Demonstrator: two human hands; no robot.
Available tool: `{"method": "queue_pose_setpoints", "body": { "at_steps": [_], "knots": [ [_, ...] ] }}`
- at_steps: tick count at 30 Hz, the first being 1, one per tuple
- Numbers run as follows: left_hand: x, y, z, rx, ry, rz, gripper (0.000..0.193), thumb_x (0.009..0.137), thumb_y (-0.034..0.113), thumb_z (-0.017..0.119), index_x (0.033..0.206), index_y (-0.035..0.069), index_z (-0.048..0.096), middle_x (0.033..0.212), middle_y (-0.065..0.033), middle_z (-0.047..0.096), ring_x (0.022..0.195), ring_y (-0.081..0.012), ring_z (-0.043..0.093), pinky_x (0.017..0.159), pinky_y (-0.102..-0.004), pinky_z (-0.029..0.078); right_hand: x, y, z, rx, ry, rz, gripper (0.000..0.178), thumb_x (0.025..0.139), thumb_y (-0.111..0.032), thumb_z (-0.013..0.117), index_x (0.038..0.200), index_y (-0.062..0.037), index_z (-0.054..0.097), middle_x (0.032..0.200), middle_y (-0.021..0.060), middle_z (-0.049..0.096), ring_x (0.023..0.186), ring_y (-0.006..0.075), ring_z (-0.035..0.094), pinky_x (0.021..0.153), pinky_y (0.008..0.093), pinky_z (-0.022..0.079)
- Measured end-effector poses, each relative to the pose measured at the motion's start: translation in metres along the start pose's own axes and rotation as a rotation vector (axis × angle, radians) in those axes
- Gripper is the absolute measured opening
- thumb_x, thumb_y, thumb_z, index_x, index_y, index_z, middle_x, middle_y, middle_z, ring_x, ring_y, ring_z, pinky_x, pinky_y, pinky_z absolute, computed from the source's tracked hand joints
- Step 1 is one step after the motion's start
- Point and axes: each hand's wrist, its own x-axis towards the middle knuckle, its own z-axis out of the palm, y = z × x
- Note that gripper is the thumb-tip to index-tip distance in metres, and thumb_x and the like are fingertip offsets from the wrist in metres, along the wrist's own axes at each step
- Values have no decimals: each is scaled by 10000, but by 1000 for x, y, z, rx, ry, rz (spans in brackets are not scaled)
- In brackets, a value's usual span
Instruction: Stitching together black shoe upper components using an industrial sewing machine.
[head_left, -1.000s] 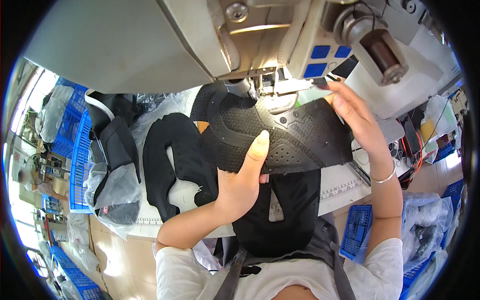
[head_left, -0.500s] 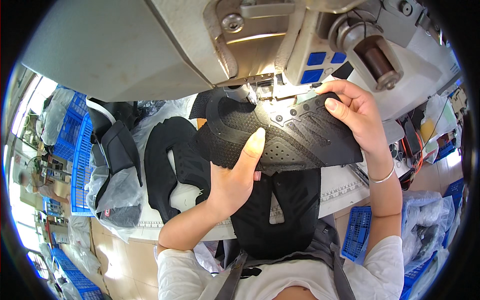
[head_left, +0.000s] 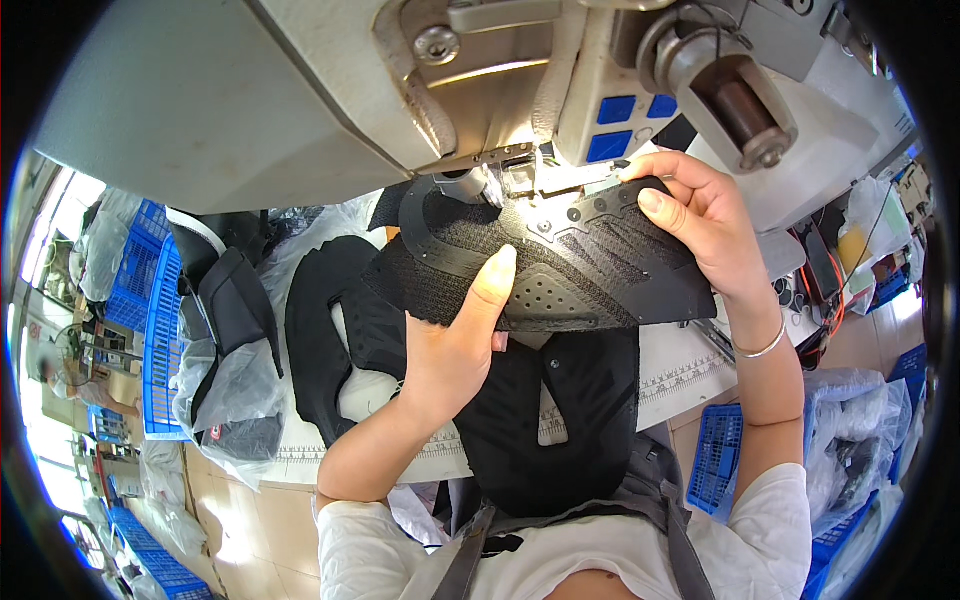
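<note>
- Fingers of left hand (head_left: 445, 360) and right hand (head_left: 715, 225) closed on black shoe upper (head_left: 575, 270), above tabletop (head_left: 690, 370).
- Sewing machine (head_left: 480, 65) overhangs its far edge.
- Flat black piece (head_left: 315, 335) near left forearm; matching piece (head_left: 550, 470) nearer the body.
- Blue crate (head_left: 160, 335), far left.

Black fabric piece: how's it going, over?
Left hand gripping lower edge, thumb on top. Right hand holding upper right edge. Black fabric piece at lit end of sewing machine. Second black piece partly hidden behind it, not blocking.
</note>
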Motion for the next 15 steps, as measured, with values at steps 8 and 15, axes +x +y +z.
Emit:
{"method": "queue_pose_setpoints", "body": {
  "at_steps": [8, 15],
  "knots": [
    [5, 3, -6, 26, -56, -17, 119, 853, 156, 570, 865, 39, 563, 654, 2, 527, 467, -57, 433, 411, -193, 350, -4, 6, 4, 17, 42, -3, 173, 860, -93, 542, 1004, 4, 548, 763, -9, 580, 661, 4, 461, 589, 162, 373],
    [11, 7, -10, 36, -50, -66, 131, 849, 162, 566, 851, 31, 563, 656, -14, 534, 465, -74, 448, 408, -205, 358, -8, 9, 2, -18, 46, 21, 210, 870, -136, 541, 1037, -9, 537, 735, -7, 585, 657, 5, 472, 586, 168, 375]
  ]
}}
